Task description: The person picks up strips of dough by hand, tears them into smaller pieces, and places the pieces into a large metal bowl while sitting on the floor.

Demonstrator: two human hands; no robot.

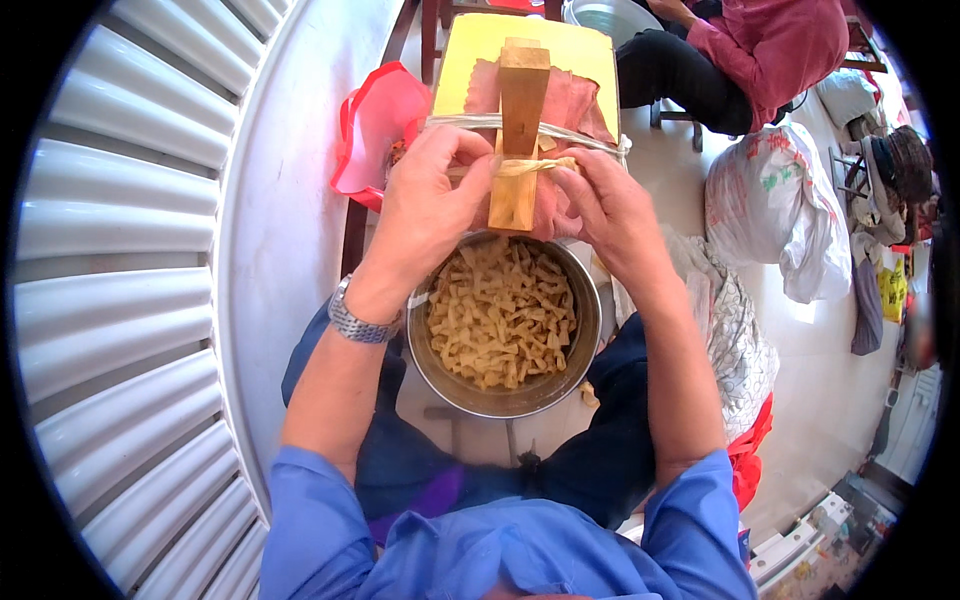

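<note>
A wooden block [522, 110] stands upright on a pinkish cloth [575, 100], tied down with a whitish cord [470, 121] over a yellow board [480, 40]. Across the block's near face lies a soft, pale yellow strip [535, 166]. My right hand [608, 200] pinches its right end between thumb and fingers. On the other side my left hand [430, 185] is closed at the strip's left end, fingertips against the block. Just below both hands, a round metal pot [508, 402] holds many small pale-yellow twisted pieces [500, 320].
A red-rimmed container [385, 110] sits left of the board. Along the left runs a white radiator [120, 200]. At the upper right a person in a pinkish-red top [775, 50] sits near a pale bucket [605, 18]. White plastic bags [780, 200] stand on the right floor.
</note>
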